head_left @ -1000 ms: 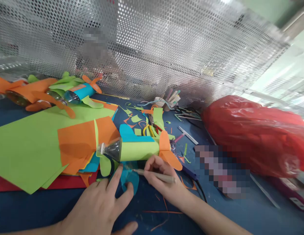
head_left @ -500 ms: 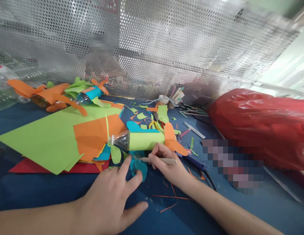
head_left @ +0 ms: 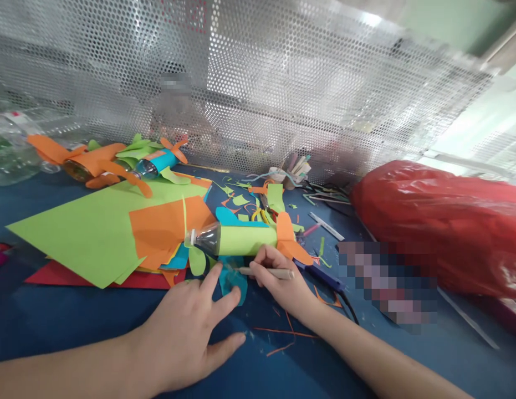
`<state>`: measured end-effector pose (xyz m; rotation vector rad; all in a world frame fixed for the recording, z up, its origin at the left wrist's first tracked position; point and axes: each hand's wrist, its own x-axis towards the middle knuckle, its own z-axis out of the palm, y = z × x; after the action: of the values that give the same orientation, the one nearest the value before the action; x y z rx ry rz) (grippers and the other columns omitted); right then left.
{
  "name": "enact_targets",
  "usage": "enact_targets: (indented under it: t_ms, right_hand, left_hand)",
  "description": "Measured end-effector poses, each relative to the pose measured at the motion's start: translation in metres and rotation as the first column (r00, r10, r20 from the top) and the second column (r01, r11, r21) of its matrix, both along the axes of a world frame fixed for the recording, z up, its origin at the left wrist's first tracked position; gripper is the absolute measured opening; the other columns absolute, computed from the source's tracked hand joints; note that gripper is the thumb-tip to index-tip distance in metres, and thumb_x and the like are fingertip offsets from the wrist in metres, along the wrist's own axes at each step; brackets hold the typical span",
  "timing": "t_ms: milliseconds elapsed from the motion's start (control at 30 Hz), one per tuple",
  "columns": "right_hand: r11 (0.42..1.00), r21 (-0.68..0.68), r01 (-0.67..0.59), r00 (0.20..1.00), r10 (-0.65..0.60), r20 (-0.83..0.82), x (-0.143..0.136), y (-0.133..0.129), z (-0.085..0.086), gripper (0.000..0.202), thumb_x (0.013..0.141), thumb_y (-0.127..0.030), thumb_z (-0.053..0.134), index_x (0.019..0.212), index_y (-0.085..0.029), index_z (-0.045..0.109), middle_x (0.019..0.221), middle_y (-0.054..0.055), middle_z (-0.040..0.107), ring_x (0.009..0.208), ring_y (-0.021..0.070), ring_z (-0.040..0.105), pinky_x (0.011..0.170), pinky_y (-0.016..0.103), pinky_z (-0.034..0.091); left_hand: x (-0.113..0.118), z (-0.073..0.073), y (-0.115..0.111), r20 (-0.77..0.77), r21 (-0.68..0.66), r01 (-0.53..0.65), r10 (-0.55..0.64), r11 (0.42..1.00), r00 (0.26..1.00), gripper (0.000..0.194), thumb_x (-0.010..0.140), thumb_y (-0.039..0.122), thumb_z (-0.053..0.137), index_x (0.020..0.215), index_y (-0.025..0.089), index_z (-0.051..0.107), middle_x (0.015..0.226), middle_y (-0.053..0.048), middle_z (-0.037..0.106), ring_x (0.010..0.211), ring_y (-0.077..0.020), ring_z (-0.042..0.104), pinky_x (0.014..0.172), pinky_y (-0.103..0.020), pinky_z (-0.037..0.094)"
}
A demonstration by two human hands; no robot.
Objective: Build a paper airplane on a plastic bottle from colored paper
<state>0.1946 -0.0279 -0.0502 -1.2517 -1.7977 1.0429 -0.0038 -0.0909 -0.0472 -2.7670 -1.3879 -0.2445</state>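
My left hand [head_left: 183,327] lies with spread fingers. Its index and middle fingertips press on a blue paper wing piece [head_left: 235,292] with rounded ends. In my right hand [head_left: 278,277] a beige pen [head_left: 282,274] is pinched, its tip on the blue piece beside the left index finger. Just behind both hands a clear plastic bottle [head_left: 208,238] lies on its side, white cap to the left. Green paper [head_left: 245,239] wraps its body, with orange paper fins [head_left: 285,233] at its right end and a blue wing [head_left: 228,215] on the far side. A green paper blade [head_left: 196,261] hangs by the cap.
Green sheets [head_left: 91,227], an orange sheet [head_left: 156,230] and a red sheet [head_left: 95,277] are stacked on the left. Behind them lie an orange paper-covered bottle plane [head_left: 102,159] and a blue one [head_left: 160,162]. A dark blue glue gun [head_left: 324,275] and a red plastic bag [head_left: 440,221] are on the right.
The whole view has shifted slightly. My left hand still presses the blue piece, and the pen stays in my right hand with its tip at about the same spot.
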Motion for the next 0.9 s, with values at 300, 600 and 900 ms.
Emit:
enact_targets:
  t_ms: [300,600,900]
  right_hand:
    - [1.0,-0.005,0.002,1.0,-0.002,-0.024,0.0001,-0.0005,0.0003,0.019,0.084,-0.028,0.053,0.069,-0.022,0.043,0.054,-0.007,0.045,0.05,0.0108,0.041,0.049,0.025,0.031]
    - [1.0,-0.007,-0.001,0.999,0.001,-0.032,-0.0002,-0.0012,0.0014,0.019,0.084,-0.028,0.053,0.068,-0.022,0.042,0.054,-0.007,0.046,0.049,0.0104,0.04,0.049,0.025,0.031]
    - [1.0,0.005,-0.002,1.0,0.002,-0.012,0.0005,-0.0005,0.0019,0.018,0.085,-0.027,0.053,0.07,-0.022,0.044,0.054,-0.007,0.047,0.05,0.0102,0.041,0.05,0.024,0.033]
  left_hand:
    - [0.0014,0.004,0.0022,0.016,-0.03,0.004,-0.004,1.0,1.0,0.045,0.091,0.049,0.048,0.128,0.025,0.058,0.134,-0.026,0.051,0.088,-0.0337,0.069,0.071,-0.048,0.056]
    - [0.0008,0.0027,0.0019,0.009,-0.011,0.007,-0.007,1.0,1.0,0.044,0.091,0.048,0.048,0.128,0.025,0.058,0.133,-0.026,0.052,0.087,-0.0337,0.069,0.07,-0.048,0.056]
    - [0.0005,0.0013,0.001,-0.011,-0.007,-0.002,0.002,1.0,1.0,0.043,0.092,0.047,0.048,0.128,0.025,0.058,0.134,-0.026,0.052,0.089,-0.0334,0.069,0.071,-0.047,0.057]
